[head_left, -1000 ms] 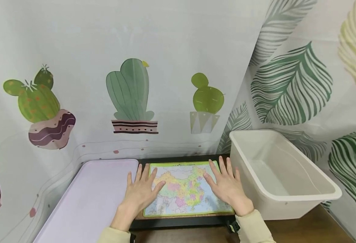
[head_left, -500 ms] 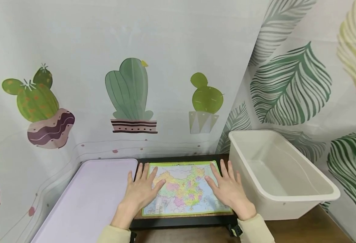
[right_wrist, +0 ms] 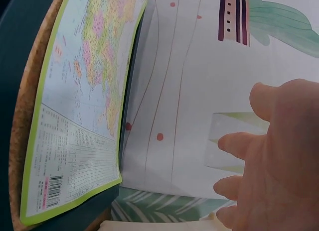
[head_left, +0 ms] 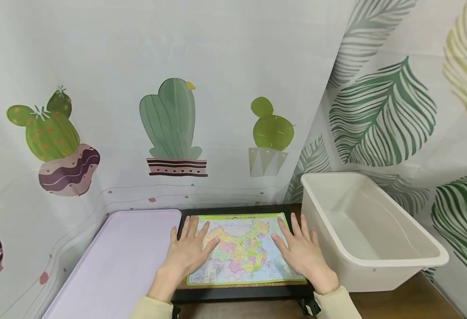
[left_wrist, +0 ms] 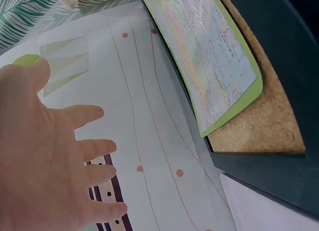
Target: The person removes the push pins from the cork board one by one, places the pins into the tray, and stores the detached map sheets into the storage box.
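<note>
A colourful map sheet with a green border (head_left: pixel 239 248) lies on a cork-surfaced board with a dark frame (head_left: pixel 241 292). Over its left side my left hand (head_left: pixel 187 252) is held with fingers spread. My right hand (head_left: pixel 302 252) is likewise spread, over the map's right side. Both wrist views show a gap between hand and board: the left hand (left_wrist: pixel 45 156) and the right hand (right_wrist: pixel 284 151) hover above the map (left_wrist: pixel 209 57) and hold nothing. In the left wrist view, a map corner lifts slightly off the cork (left_wrist: pixel 259 131).
To the left of the board lies a pale lilac tray (head_left: pixel 117 257). A deep off-white plastic tub (head_left: pixel 341 266) stands at the right on the brown table (head_left: pixel 396 297). Behind hangs a curtain (head_left: pixel 225 110) printed with cacti and leaves.
Both hands stay spread above the map. The right hand has shifted slightly right and toward me; the left has moved only a little. The map, tray and tub stay put.
</note>
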Demonstrator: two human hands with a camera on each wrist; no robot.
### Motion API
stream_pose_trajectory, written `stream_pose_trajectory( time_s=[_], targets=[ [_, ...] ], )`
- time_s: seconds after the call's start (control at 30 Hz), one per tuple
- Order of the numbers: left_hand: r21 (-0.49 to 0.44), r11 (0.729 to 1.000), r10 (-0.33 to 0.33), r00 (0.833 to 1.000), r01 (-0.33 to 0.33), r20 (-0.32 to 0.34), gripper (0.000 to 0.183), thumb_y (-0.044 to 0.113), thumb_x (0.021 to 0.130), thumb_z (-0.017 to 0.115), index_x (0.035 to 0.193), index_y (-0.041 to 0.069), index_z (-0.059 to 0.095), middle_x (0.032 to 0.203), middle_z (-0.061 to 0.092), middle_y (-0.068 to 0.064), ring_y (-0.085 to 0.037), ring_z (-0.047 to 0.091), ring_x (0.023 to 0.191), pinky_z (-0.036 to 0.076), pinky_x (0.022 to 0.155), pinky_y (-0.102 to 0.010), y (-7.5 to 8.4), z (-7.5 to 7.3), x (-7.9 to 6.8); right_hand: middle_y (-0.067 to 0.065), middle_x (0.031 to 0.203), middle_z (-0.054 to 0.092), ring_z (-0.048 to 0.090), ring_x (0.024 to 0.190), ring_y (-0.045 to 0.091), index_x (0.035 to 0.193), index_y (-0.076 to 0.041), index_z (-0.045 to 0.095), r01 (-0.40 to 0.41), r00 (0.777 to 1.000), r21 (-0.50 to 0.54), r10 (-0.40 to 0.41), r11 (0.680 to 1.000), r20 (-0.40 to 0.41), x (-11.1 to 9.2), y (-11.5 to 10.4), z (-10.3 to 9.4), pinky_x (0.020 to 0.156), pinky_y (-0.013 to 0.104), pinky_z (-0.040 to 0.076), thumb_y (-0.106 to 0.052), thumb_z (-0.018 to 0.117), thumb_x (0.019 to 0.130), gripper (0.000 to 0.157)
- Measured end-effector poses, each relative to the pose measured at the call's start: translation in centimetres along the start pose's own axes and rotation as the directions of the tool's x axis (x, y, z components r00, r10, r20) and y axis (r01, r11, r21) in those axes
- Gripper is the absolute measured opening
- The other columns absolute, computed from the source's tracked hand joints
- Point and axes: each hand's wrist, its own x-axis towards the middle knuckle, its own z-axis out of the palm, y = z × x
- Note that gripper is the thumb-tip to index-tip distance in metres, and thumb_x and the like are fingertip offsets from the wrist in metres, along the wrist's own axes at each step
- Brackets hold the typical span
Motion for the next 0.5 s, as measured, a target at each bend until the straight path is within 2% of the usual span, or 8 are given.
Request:
stream_pose_trajectory(
  time_s=[0.5],
  targets=[
    [-0.020,1.000,0.018,1.000,-0.018,0.012,0.071,0.063,0.100,0.031,0.150,0.014,0.040,0.161,0.012,-0.017,-0.033,0.003,0.148,0.004,0.109,-0.068,-0.12,0.26,-0.10,0.023,0.159,0.008,-0.006,0.144,0.045,0.154,-0.016,0.031,-0.009,1.000,0.006,0.009,1.000,0.021,-0.69,-0.03,0.38,0.105,0.072,0.006,-0.062,0.026,0.101,0.071]
  ],
)
